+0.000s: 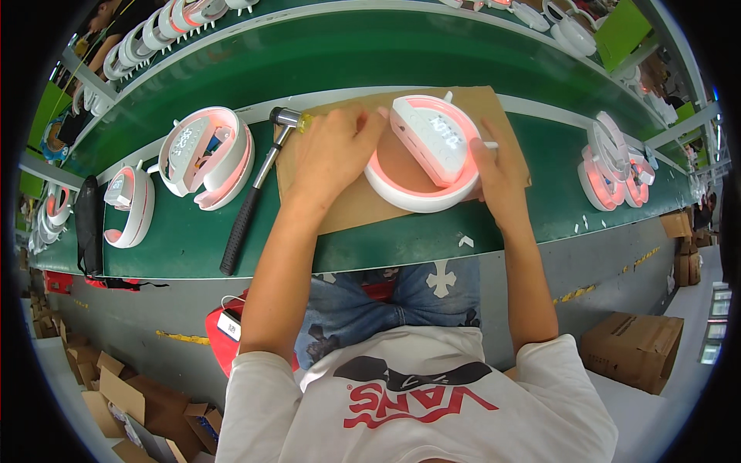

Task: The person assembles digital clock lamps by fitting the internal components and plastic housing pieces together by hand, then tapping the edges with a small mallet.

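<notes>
A round white lamp with a pink-lit ring and a slanted digital clock panel (pixel 438 143) rests tilted on a brown cardboard sheet (pixel 347 220). My right hand (pixel 500 174) grips its ring from the right, the thumb on the rim and the fingers partly hidden behind. My left hand (pixel 336 150) is at the lamp's left side, with its thumb stretched toward the clock panel's upper edge. The left fingers are bent and partly hidden; nothing shows in them. Beside the left hand lies a hammer (pixel 262 166) with a black grip and a yellow face on its metal head.
Two similar lit lamps, a larger one (pixel 207 158) and another (pixel 131 204), stand to the left near a black pouch (pixel 89 224). More lit units (pixel 610 166) are at the right. White rings line a raised shelf (pixel 309 31). Cardboard boxes (pixel 633 351) sit on the floor.
</notes>
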Tool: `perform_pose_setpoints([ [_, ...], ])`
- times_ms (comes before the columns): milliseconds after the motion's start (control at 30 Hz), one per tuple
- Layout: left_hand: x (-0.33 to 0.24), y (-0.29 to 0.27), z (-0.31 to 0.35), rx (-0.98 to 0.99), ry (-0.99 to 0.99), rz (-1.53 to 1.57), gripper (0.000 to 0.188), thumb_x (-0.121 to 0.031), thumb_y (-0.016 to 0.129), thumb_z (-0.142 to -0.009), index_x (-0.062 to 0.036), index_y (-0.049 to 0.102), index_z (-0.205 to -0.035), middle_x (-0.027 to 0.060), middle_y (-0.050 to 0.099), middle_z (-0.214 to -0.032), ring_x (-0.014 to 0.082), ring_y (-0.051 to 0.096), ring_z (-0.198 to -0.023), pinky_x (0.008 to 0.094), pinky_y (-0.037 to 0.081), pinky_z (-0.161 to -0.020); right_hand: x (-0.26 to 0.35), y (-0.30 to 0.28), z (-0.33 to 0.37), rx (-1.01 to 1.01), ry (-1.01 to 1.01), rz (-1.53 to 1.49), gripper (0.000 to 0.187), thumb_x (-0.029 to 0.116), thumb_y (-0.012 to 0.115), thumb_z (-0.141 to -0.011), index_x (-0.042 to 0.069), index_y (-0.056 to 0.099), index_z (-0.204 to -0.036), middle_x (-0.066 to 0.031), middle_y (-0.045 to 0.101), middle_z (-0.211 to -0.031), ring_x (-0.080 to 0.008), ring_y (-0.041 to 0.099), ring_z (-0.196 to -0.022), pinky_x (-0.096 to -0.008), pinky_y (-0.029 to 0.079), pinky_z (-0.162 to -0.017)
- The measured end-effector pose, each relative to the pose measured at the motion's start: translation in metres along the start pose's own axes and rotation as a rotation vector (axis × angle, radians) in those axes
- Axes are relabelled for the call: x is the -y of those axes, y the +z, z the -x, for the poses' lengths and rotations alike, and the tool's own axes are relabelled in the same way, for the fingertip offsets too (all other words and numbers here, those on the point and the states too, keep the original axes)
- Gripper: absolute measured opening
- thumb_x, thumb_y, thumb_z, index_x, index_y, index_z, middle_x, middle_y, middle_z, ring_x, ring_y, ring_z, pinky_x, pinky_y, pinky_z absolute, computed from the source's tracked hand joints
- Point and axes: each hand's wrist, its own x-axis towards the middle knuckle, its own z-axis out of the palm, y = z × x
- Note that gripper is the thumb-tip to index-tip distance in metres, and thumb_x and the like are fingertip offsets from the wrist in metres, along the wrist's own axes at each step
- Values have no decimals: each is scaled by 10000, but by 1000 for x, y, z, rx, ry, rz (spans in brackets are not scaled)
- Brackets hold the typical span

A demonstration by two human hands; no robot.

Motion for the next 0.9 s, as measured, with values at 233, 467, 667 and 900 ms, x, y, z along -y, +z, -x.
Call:
perform_pose_setpoints([
  [233,41,-53,86,-490,315,-358,346,-278,723,-856,-60,673,-1119,148,685,-1025,321,618,-993,428,507,-776,-4,-22,12,185,32,441,506,408,475,-1026,-38,621,-1214,-103,588,-604,-166,579,-539,-309,442,-501],
  [467,96,-50,116,-250,-58,-463,336,-251,710,-851,-42,620,-1098,173,688,-911,380,656,-880,474,511,-749,2,-24,42,70,-277,445,276,208,576,-989,-22,673,-1105,-67,586,-639,-101,567,-583,-261,433,-562],
  [667,52,-44,120,-214,-68,127,238,-167,581,-905,52,611,-994,159,622,-685,279,603,-588,404,487,-616,13,10,103,472,-194,-21,286,104,646,-944,22,632,-1217,-33,622,-782,-89,603,-707,-240,489,-635],
  [900,-60,11,118,-219,522,491,286,-210,659,-918,34,538,-1005,194,537,-951,353,532,-898,429,435,-776,29,20,113,534,-14,-478,537,16,585,-918,10,416,-1428,-36,578,-940,-83,556,-767,-248,470,-630],
])
